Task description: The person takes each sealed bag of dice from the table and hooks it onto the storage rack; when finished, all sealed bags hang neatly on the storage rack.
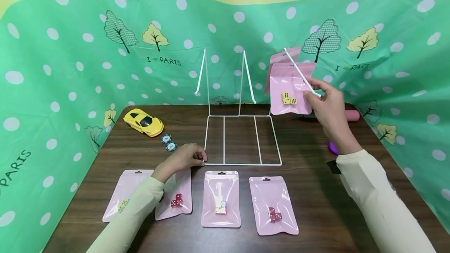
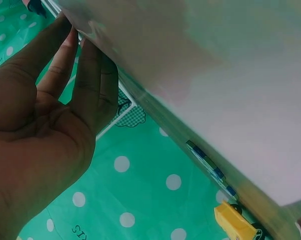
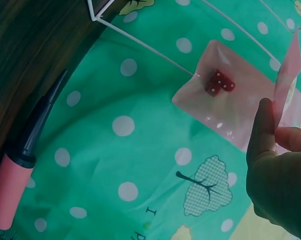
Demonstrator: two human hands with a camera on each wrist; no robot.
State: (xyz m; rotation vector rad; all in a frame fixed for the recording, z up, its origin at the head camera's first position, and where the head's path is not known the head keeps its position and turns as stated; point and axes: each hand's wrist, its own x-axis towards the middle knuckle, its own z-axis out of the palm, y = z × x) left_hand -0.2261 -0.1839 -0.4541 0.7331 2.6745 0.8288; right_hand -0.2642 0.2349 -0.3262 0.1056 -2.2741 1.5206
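A white wire rack (image 1: 242, 164) with three upright hooked arms stands on the table. My right hand (image 1: 328, 104) pinches the right edge of a pink pouch (image 1: 279, 83) with yellow dice in it. The pouch's top hole is on the rack's right arm. Behind it on the same arm hangs another pink pouch (image 3: 240, 107), with red dice. My left hand (image 1: 184, 156) holds the rack's front left corner between thumb and fingers. Under that wrist lies a pink pouch (image 1: 184, 192) with red dice, close in front of the left wrist camera and partly hidden by the hand.
Beside it lie a pouch (image 1: 130, 182) with yellow dice, a pouch (image 1: 220, 190) with pale dice and a pouch (image 1: 268, 196) with red dice. A yellow toy car (image 1: 143, 122) and two chips (image 1: 168, 143) are at left. A pink-and-black pump (image 3: 13, 185) and a purple object (image 1: 333, 147) are at right.
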